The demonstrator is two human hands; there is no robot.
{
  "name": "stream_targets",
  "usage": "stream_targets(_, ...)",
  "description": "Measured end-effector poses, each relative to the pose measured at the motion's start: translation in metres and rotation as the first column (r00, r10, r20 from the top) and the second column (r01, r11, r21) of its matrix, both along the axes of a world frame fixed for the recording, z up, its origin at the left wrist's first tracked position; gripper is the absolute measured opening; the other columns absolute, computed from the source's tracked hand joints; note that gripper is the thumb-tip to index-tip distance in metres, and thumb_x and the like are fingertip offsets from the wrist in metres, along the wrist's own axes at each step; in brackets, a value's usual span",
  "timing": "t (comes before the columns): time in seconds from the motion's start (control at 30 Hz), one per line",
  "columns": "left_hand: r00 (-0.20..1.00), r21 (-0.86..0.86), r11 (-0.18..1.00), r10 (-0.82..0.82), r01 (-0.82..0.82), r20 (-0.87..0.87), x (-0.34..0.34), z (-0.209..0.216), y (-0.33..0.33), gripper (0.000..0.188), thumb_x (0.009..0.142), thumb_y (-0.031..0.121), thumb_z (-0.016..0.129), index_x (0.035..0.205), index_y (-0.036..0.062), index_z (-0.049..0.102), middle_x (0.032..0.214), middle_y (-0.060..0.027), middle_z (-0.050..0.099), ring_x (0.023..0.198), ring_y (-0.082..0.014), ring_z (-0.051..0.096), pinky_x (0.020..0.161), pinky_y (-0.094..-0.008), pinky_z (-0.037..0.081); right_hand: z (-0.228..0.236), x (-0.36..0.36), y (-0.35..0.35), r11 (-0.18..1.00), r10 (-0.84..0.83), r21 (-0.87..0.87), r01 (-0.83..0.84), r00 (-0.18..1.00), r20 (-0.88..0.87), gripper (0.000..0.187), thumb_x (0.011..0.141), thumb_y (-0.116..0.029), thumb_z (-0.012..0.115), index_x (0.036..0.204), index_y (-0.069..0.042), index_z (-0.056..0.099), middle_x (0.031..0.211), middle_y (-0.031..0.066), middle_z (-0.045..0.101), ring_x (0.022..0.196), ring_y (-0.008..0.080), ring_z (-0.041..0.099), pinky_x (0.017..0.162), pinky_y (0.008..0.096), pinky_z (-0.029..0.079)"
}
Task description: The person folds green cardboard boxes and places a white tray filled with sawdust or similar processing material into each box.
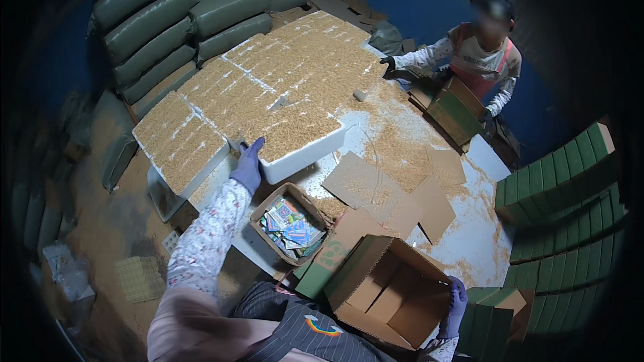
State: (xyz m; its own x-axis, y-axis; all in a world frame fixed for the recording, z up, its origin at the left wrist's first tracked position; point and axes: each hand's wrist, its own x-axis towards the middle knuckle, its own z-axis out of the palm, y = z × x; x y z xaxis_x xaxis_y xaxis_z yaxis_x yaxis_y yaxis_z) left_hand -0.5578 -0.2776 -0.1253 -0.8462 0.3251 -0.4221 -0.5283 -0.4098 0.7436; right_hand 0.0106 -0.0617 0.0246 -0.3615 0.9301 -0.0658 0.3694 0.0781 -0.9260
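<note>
Box (394, 287) was grasped at its rim by your right hand (457, 303); your left hand (248, 166) touched the tray (303, 158), whether gripping, I could not tell.

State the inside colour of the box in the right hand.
The box is brown inside; best seen in head view.

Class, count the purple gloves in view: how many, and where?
2: one on the left hand, beside a white tray; one on the right hand, holding an open carton.
</note>
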Motion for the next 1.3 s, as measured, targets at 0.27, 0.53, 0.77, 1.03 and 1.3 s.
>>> stream_targets(0.27,0.585,-0.016,0.652,-0.69,0.758,-0.427,0.184,0.235,0.037,0.053,0.085,0.002,0.058,0.134,0.0022,0.038,0.128,-0.0137,0.051,0.116,-0.0198,0.051,0.1,-0.0326,0.04,-0.003,-0.019,0.06,0.953,0.264,0.114,-0.282,0.953,0.149,0.029,0.095,-0.017,0.045,0.11,0.003,0.058,0.105,0.0096,0.063,0.093,0.0169,0.059,0.085,0.0286,0.045)
stream_targets(0.53,0.576,0.141,0.559,-0.802,0.817,-0.159,0.295,0.203,0.082,0.072,0.088,0.015,0.055,0.145,0.0153,0.012,0.137,-0.015,0.037,0.123,-0.0253,0.042,0.1,-0.0367,0.041,0.011,-0.021,0.079,0.889,0.329,-0.267,-0.372,0.925,-0.191,0.032,0.093,-0.021,0.047,0.107,0.005,0.06,0.098,0.0071,0.064,0.082,0.0114,0.058,0.075,0.0266,0.047)
stream_targets(0.77,0.445,-0.213,0.477,-0.877,0.853,-0.181,0.289,0.202,0.007,0.085,0.086,0.021,0.058,0.147,0.0082,0.0,0.144,-0.0146,0.028,0.129,-0.0218,0.032,0.105,-0.0358,0.03,-0.015,-0.021,0.06,0.934,0.216,-0.288,-0.212,0.976,-0.017,0.036,0.093,-0.027,0.048,0.107,0.002,0.062,0.093,0.0062,0.066,0.082,0.0112,0.058,0.074,0.0269,0.047)
stream_targets(1.03,0.23,-0.723,0.246,-0.965,0.645,-0.123,0.309,0.159,0.026,0.079,0.088,0.02,0.058,0.146,0.0043,0.006,0.145,-0.0147,0.028,0.128,-0.0177,0.032,0.104,-0.0305,0.028,-0.081,-0.034,0.164,0.874,0.317,-0.382,-0.302,0.948,-0.024,0.035,0.083,-0.036,0.066,0.101,-0.005,0.065,0.087,0.0041,0.065,0.078,0.0115,0.058,0.067,0.0244,0.047)
stream_targets(1.3,0.103,-0.964,0.26,-0.962,0.051,-0.254,0.333,0.17,0.022,0.056,0.092,0.017,0.049,0.139,0.0007,0.025,0.138,-0.0238,0.034,0.121,-0.0374,0.043,0.099,-0.0388,0.038,-0.217,-0.176,0.163,0.884,-0.191,-0.468,0.013,0.923,-0.335,0.082,0.071,-0.008,0.075,0.137,0.0,0.026,0.103,0.021,0.056,0.082,0.0251,0.06,0.071,0.0374,0.052)
